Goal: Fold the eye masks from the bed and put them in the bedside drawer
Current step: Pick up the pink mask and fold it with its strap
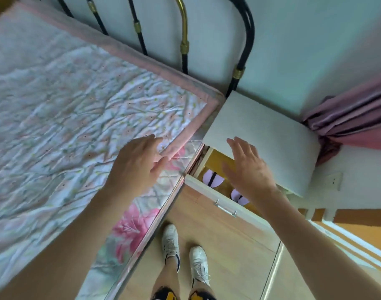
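The bedside drawer (209, 187) stands pulled open, its white front carrying a metal handle (226, 208). Inside lie two folded lilac eye masks with black straps, one (212, 178) at the left and another (239, 197) partly hidden under my right wrist. My right hand (247, 167) hovers above the drawer, fingers spread, holding nothing. My left hand (139, 161) floats over the bed's near corner, also open and empty. No mask shows on the bed (77, 109).
A white bedside table top (263, 135) sits above the drawer. A black and brass bed frame (241, 61) rises behind. A pink curtain (354, 122) hangs at the right. My feet in white shoes (185, 250) stand on the wooden floor.
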